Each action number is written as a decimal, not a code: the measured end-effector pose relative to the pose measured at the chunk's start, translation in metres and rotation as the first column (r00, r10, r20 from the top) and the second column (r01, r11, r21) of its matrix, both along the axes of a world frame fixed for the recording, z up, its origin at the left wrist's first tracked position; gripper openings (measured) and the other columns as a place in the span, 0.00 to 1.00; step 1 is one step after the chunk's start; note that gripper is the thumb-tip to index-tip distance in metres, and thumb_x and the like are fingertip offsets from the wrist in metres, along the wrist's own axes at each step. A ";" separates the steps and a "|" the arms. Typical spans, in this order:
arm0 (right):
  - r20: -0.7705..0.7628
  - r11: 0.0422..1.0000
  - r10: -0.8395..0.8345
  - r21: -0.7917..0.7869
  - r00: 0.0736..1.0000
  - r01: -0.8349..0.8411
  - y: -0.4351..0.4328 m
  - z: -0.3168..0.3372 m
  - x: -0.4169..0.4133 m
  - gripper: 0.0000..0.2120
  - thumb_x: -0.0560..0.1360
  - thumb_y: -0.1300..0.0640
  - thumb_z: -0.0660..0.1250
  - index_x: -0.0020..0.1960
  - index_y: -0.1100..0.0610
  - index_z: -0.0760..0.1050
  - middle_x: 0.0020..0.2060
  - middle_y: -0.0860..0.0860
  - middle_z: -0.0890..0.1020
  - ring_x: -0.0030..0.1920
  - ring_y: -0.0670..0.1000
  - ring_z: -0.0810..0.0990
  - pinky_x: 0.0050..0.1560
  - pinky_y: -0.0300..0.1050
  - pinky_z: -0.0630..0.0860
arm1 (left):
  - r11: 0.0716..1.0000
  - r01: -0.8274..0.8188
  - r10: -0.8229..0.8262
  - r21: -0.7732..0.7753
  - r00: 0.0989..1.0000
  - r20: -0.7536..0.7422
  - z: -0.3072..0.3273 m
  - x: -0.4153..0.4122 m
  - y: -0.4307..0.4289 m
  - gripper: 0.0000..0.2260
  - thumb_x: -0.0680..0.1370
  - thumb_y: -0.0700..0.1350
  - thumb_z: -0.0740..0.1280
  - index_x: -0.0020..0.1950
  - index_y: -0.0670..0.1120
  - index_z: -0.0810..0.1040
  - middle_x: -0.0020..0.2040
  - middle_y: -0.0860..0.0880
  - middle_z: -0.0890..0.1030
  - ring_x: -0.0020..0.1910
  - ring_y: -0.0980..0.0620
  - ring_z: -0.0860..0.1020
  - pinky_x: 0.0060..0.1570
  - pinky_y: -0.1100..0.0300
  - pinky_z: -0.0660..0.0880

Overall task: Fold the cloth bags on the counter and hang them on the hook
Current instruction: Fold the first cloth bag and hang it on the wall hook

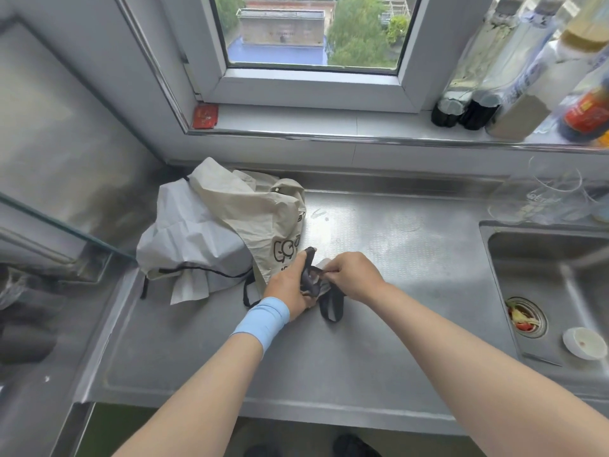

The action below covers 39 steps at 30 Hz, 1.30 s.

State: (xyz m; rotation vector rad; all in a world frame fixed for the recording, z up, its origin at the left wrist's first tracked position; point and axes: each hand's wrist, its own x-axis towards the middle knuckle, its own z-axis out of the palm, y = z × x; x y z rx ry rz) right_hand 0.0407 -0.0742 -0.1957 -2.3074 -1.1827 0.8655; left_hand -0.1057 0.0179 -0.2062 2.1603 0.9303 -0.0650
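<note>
A crumpled cream cloth bag [260,212] with a black print lies at the back left of the steel counter [379,341]. Under and beside it lies a white cloth bag [188,239] with a black drawstring. My left hand [291,288], a blue band on its wrist, grips a small folded bundle of cloth with black straps [313,280]. My right hand [354,275] pinches the straps at the bundle's top. A loop of black strap [331,306] hangs onto the counter below both hands. No hook is in view.
A steel sink [553,291] is at the right, with food scraps in its drain [524,316] and a white lid [585,343]. Bottles [514,94] stand on the windowsill at the back right. A glass panel edge [62,222] runs along the left.
</note>
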 end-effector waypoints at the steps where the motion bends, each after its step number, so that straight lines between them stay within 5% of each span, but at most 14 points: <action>1: -0.049 1.000 -0.015 -0.003 0.999 0.015 0.000 0.003 0.001 0.07 0.72 0.56 0.70 0.36 0.49 0.83 0.25 0.44 0.77 0.30 0.43 0.74 0.33 0.43 0.70 | 1.000 0.012 -0.012 0.018 1.000 0.001 0.000 0.000 0.000 0.32 0.69 0.44 0.71 0.68 0.57 0.62 0.45 0.52 0.80 0.46 0.47 0.78 0.46 0.62 0.73; 3: -0.283 0.994 -0.086 0.035 0.955 0.100 -0.002 0.010 0.003 0.07 0.70 0.58 0.72 0.35 0.52 0.83 0.28 0.48 0.81 0.32 0.46 0.75 0.35 0.46 0.74 | 0.998 0.047 -0.046 0.046 0.999 -0.005 -0.001 0.001 0.001 0.33 0.69 0.44 0.69 0.70 0.59 0.60 0.47 0.52 0.81 0.49 0.46 0.79 0.51 0.56 0.76; 5: -0.570 0.986 -0.104 0.048 0.815 0.159 -0.009 0.021 0.005 0.06 0.72 0.62 0.72 0.37 0.55 0.84 0.33 0.51 0.83 0.36 0.49 0.75 0.35 0.42 0.72 | 0.991 0.099 -0.098 0.088 0.995 -0.014 0.000 0.002 0.001 0.32 0.70 0.43 0.67 0.71 0.59 0.60 0.56 0.53 0.79 0.53 0.47 0.78 0.55 0.53 0.76; 8: -0.689 0.989 0.010 -0.099 0.725 -0.107 -0.026 0.034 0.010 0.14 0.73 0.54 0.62 0.39 0.56 0.85 0.39 0.50 0.86 0.39 0.50 0.75 0.42 0.44 0.68 | 0.976 0.147 -0.143 0.162 0.989 -0.031 0.001 0.005 0.002 0.27 0.72 0.42 0.66 0.69 0.56 0.63 0.60 0.55 0.76 0.56 0.47 0.76 0.55 0.53 0.74; 10: -0.632 0.930 0.050 -0.252 0.773 -0.266 -0.035 0.030 0.009 0.20 0.75 0.51 0.55 0.41 0.57 0.84 0.38 0.49 0.86 0.39 0.51 0.79 0.47 0.44 0.68 | 0.969 0.148 -0.141 0.196 0.989 -0.050 0.000 0.007 0.002 0.28 0.71 0.40 0.66 0.68 0.56 0.64 0.60 0.55 0.76 0.56 0.46 0.76 0.54 0.54 0.74; 13: -0.378 0.886 0.149 -0.359 0.914 -0.293 -0.042 0.012 0.000 0.14 0.77 0.54 0.59 0.48 0.53 0.83 0.41 0.51 0.86 0.43 0.53 0.84 0.44 0.40 0.73 | 0.956 0.174 -0.161 0.235 0.984 -0.075 -0.001 0.010 0.002 0.31 0.70 0.39 0.65 0.70 0.56 0.63 0.59 0.54 0.77 0.56 0.45 0.77 0.54 0.55 0.74; 18: -0.066 0.935 0.246 -0.248 0.967 -0.254 -0.051 -0.017 -0.019 0.10 0.73 0.54 0.68 0.55 0.49 0.79 0.48 0.52 0.84 0.44 0.53 0.80 0.40 0.40 0.70 | 0.949 0.201 -0.188 0.244 0.979 -0.073 0.000 0.011 0.002 0.28 0.71 0.38 0.65 0.70 0.54 0.64 0.60 0.52 0.77 0.56 0.44 0.77 0.55 0.55 0.73; 23: 0.359 0.946 0.323 -0.119 0.876 -0.300 -0.052 -0.030 -0.030 0.09 0.75 0.47 0.63 0.50 0.46 0.81 0.42 0.49 0.84 0.45 0.55 0.81 0.38 0.42 0.66 | 0.950 0.239 -0.224 0.202 0.970 -0.093 -0.003 0.008 0.004 0.29 0.70 0.39 0.64 0.70 0.55 0.64 0.62 0.52 0.76 0.59 0.46 0.76 0.58 0.51 0.74; 27: 0.428 0.908 0.406 -0.090 0.808 -0.409 -0.048 -0.029 -0.023 0.09 0.70 0.53 0.63 0.40 0.49 0.83 0.34 0.46 0.78 0.36 0.51 0.75 0.39 0.45 0.60 | 0.916 0.321 -0.300 0.242 0.947 -0.118 -0.005 0.007 0.003 0.26 0.70 0.38 0.65 0.65 0.53 0.66 0.58 0.51 0.75 0.56 0.45 0.76 0.54 0.49 0.74; 33: 0.354 0.885 0.454 -0.071 0.817 -0.461 -0.049 -0.025 -0.025 0.07 0.71 0.52 0.67 0.48 0.45 0.81 0.39 0.46 0.79 0.41 0.51 0.79 0.39 0.42 0.67 | 0.901 0.350 -0.313 0.258 0.934 -0.175 -0.007 0.010 0.002 0.28 0.69 0.38 0.66 0.67 0.53 0.65 0.59 0.51 0.72 0.57 0.45 0.74 0.53 0.50 0.73; 37: 0.409 0.891 0.431 -0.055 0.804 -0.450 -0.050 -0.031 -0.021 0.09 0.56 0.57 0.78 0.28 0.48 0.78 0.25 0.46 0.73 0.25 0.50 0.76 0.28 0.38 0.59 | 0.931 0.349 -0.330 0.108 0.930 -0.161 0.002 0.011 0.005 0.21 0.69 0.41 0.62 0.62 0.50 0.71 0.60 0.49 0.72 0.58 0.44 0.72 0.56 0.53 0.70; 39: 0.401 0.898 0.414 -0.032 0.817 -0.440 -0.048 -0.033 -0.025 0.04 0.62 0.54 0.75 0.31 0.48 0.81 0.28 0.47 0.76 0.29 0.52 0.79 0.28 0.39 0.64 | 0.973 0.230 -0.232 -0.031 0.970 -0.069 0.008 0.013 0.006 0.15 0.69 0.45 0.56 0.54 0.45 0.73 0.55 0.44 0.75 0.56 0.42 0.73 0.55 0.50 0.69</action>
